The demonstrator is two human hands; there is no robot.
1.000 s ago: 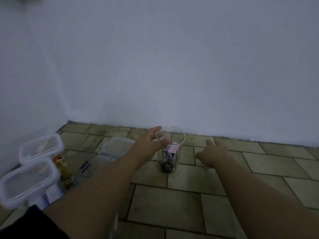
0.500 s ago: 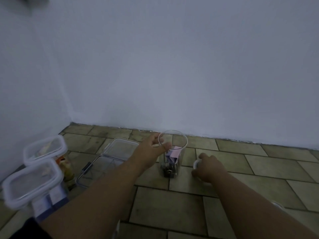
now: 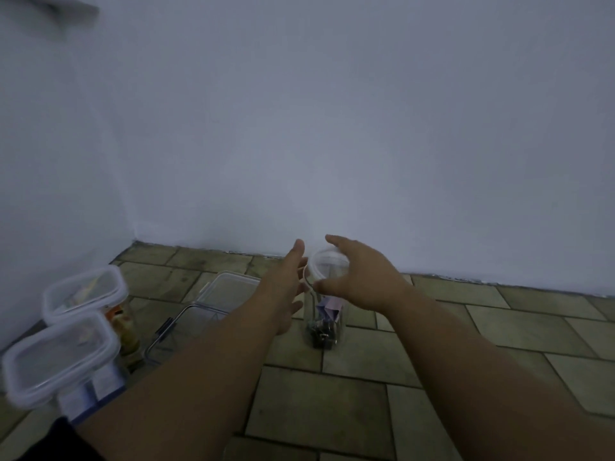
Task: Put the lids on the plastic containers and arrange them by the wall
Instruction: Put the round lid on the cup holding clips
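A tall clear round container (image 3: 324, 322) stands on the tiled floor near the wall, with purple paper and dark clips inside. My right hand (image 3: 361, 282) holds a clear round lid (image 3: 327, 264) tilted over the container's mouth. Just left of the container is my left hand (image 3: 284, 291), fingers spread and close to its side, gripping nothing. Two tall rectangular containers with white-rimmed lids (image 3: 85, 289) (image 3: 60, 357) stand at the left wall. An open clear rectangular container (image 3: 186, 322) sits between them and my left arm. A flat clear lid (image 3: 233, 287) lies just behind it.
The white wall (image 3: 332, 144) meets the floor right behind the round container, and a second wall closes the left side. A jar with orange contents (image 3: 121, 324) stands between the lidded containers. Brown floor tiles (image 3: 499, 327) stretch to the right.
My right hand picked the round lid up from the floor and carried it over the container's mouth. My left hand let go of the rim and opened beside the container.
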